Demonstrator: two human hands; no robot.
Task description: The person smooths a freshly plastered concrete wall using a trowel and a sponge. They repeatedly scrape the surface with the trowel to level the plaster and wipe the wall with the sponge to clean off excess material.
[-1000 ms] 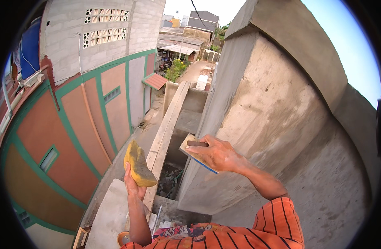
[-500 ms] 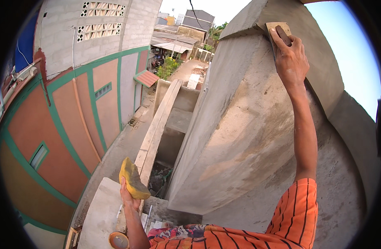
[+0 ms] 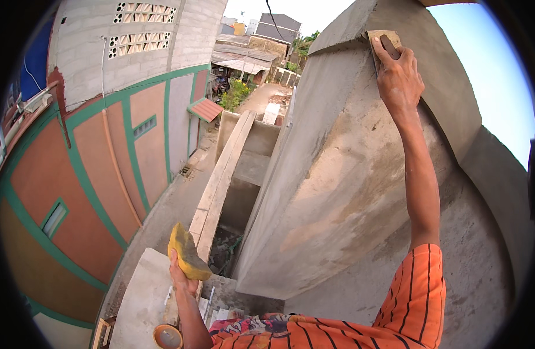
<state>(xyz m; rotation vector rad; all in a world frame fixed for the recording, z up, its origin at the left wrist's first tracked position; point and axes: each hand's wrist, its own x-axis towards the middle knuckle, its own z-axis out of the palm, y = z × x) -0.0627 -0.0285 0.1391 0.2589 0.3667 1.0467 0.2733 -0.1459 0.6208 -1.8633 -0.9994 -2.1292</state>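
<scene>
At the lower left, my left hand (image 3: pixel 180 273) is closed around a yellow sponge (image 3: pixel 189 256) with a grey, dirty face. My right arm reaches far up, and my right hand (image 3: pixel 400 87) grips the dark handle of a plastering float (image 3: pixel 384 39). The float's flat, sandy-coloured plate lies against the grey plastered wall (image 3: pixel 343 168), just under the projecting upper ledge (image 3: pixel 430 64). Part of the plate and handle is covered by my fingers. Damp, darker patches show on the plaster below my right arm.
A long wooden plank (image 3: pixel 221 180) runs away from me on the left, over a deep gap (image 3: pixel 227 244). An orange-rimmed bucket (image 3: pixel 167 336) with grey contents stands by my left forearm. Across a narrow lane rises a green and terracotta building (image 3: pixel 98 168).
My right hand has slid the float slightly to the left along the wall under the ledge. The left hand and sponge have hardly moved.
</scene>
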